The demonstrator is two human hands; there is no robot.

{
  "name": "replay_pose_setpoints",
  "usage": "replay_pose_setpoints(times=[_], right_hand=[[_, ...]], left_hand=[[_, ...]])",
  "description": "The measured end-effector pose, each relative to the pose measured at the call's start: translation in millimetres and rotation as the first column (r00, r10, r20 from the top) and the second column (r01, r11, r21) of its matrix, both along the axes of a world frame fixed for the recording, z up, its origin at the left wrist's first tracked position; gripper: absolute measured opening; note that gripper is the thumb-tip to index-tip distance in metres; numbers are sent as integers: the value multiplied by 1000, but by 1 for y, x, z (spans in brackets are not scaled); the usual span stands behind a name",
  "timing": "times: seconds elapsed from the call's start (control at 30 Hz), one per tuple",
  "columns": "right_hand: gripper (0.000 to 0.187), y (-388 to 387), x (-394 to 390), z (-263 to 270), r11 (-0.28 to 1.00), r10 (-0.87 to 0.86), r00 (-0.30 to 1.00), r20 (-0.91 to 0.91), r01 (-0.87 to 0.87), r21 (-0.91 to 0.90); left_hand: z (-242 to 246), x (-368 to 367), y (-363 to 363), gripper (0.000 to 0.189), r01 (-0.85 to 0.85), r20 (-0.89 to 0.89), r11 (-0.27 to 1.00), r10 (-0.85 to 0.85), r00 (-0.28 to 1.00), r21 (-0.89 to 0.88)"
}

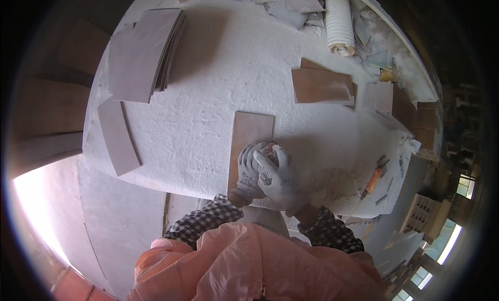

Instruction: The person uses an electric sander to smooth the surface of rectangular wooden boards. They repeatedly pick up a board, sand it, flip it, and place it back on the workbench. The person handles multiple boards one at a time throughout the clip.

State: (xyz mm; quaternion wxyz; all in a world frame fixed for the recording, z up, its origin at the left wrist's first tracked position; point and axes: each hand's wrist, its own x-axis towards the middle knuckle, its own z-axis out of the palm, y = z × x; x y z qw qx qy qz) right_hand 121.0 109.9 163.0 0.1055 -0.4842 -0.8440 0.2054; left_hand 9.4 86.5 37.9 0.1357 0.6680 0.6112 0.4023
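Observation:
A narrow brown tile [254,123] lies lengthwise before me on the dust-covered table, its near end at the table's front edge. Over its right side, my right hand [278,180] in a grey work glove grips a small hand-held power tool [272,157], dark with reddish parts. My left hand [249,170], gloved the same way and bearing writing on the glove, curls against the tool's left side above the tile. Both hands hide most of the tool, and its working end cannot be seen. Pale dust hangs to the right of the hands.
A stack of large tiles [144,55] stands at the back left, with a single tile strip [119,137] nearer. Brown tile pieces [323,85] lie back right. An orange-handled corded tool [373,181] rests at the right. Behind are a ribbed white hose [340,22] and broken tile pieces [304,4].

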Motion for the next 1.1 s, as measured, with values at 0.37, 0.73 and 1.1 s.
replay_pose_setpoints(times=[0.37, 0.73, 1.1], right_hand=[[66, 64, -78, -8, 962, 271, 961, -53, -270, 31], [72, 104, -69, -9, 998, -46, 987, -156, 51, 30], [30, 176, 75, -108, 948, -298, 941, 160, 273, 162]], left_hand=[[-24, -76, 14, 61, -287, -76, 952, 280, 957, -106], [-39, -92, 103, 91, 149, -20, 988, -150, 989, -37], [21, -74, -15, 98, 176, 14, 984, -176, 984, -32]])
